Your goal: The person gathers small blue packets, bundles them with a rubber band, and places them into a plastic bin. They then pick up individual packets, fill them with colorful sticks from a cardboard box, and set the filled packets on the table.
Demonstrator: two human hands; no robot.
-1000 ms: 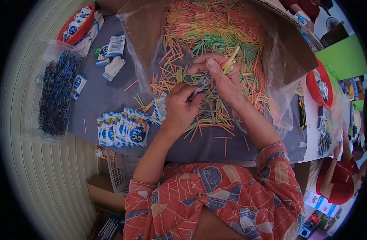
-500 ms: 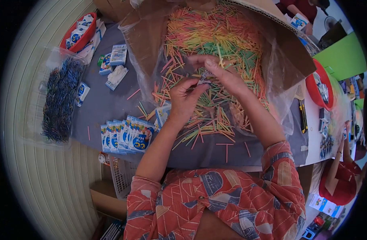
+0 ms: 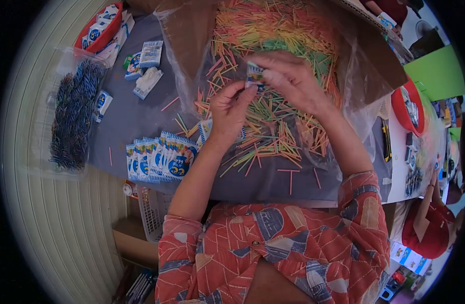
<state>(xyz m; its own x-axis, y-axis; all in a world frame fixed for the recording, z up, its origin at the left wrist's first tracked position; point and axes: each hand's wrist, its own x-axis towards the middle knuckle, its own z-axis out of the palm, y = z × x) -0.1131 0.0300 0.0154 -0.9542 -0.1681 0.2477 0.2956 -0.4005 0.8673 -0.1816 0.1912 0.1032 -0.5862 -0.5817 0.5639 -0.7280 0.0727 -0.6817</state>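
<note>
My left hand (image 3: 228, 110) pinches the lower end of a small blue-and-white printed packet (image 3: 255, 76) between thumb and fingers. My right hand (image 3: 293, 83), partly blurred, is closed at the packet's right side, with its thumb against the edge. Whether anything else is in its fingers is hidden. Below both hands lie many thin coloured sticks (image 3: 273, 144) in pink, yellow, green and orange, spilling out of a plastic-lined cardboard box (image 3: 372, 66). Beside my left forearm, a fanned row of blue-and-white packets (image 3: 161, 158) rests on the grey table; another packet (image 3: 205, 130) is partly behind my wrist.
At left, a clear plastic tray (image 3: 44, 152) holds dark twisted strands. Red bowls (image 3: 84, 41) with packets stand at far left and right (image 3: 399, 106). Small packs (image 3: 150, 54) lie at upper left. A yellow-black cutter (image 3: 385, 139) lies right. Co-workers (image 3: 427, 228) sit at right.
The packet between my hands has turned its printed face into view and stands more upright. My right hand has closed in beside it; the yellow stick seen at its fingers no longer shows.
</note>
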